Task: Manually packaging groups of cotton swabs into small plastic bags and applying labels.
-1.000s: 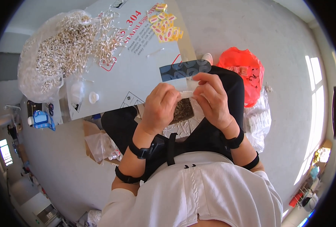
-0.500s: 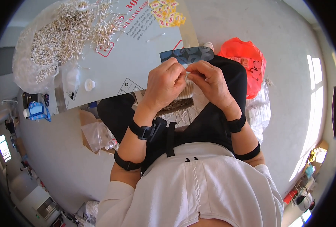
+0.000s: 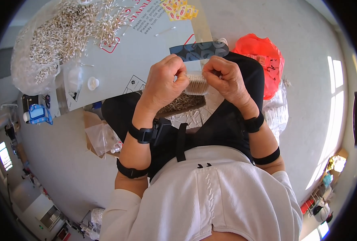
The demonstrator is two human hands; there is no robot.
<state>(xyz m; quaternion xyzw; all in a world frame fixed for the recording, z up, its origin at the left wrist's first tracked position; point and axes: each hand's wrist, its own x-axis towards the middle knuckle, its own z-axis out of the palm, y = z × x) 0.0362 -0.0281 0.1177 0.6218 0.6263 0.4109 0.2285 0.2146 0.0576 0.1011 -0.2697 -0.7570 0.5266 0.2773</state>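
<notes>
Table [image 3: 118,64]: red, black print [image 3: 148,21] | labels [image 3: 180,11]: yellow | fingers [image 3: 181,82]: pinching swab pack [image 3: 197,84]

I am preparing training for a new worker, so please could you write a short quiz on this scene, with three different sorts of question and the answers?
1. Multiple choice: What is between the person's left hand and right hand?
a) a blue metal tin
b) a small clear plastic bag of white-tipped cotton swabs
c) a green glass bottle

2. True or false: The large transparent plastic bag of loose cotton swabs lies on the flat grey table.

3. Fill in: The crinkled red plastic bag is on the person's ____ side.

Key: 1 b; 2 true; 3 right.
</notes>
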